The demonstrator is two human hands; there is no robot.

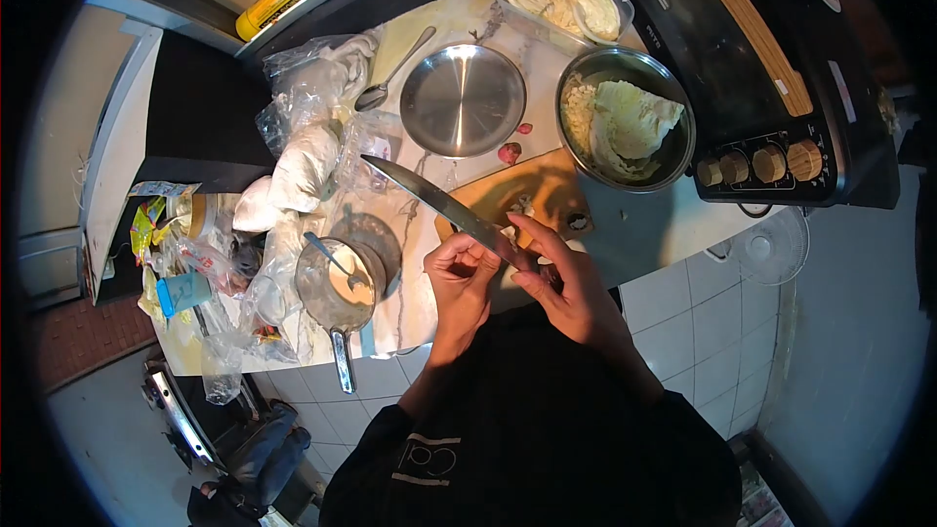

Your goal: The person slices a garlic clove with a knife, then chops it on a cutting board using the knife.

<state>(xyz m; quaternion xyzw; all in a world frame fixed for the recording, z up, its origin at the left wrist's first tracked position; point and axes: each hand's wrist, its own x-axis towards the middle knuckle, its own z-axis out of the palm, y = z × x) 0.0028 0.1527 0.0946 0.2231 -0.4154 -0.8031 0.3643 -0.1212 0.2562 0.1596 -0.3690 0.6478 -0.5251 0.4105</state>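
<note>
A kitchen knife (439, 203) is raised over the near edge of the wooden cutting board (547, 181), its blade pointing to the far left. My right hand (568, 283) is closed round the handle end, thumb and forefinger near the base of the blade. Close beside it, below the blade, my left hand (459, 288) has its fingers pinched together. Whatever they hold is too small and covered to make out. Small pale pieces (522, 205) lie on the board, partly behind the knife and my fingers.
A steel bowl (563, 141) with cabbage and chopped bits stands beyond the board, near a black oven (781, 88). Past the board are a metal plate (464, 98), shallots (509, 152), a spoon (395, 68) and a cabbage tub (625, 5). Left are a saucepan (310, 298) and plastic bags (307, 161).
</note>
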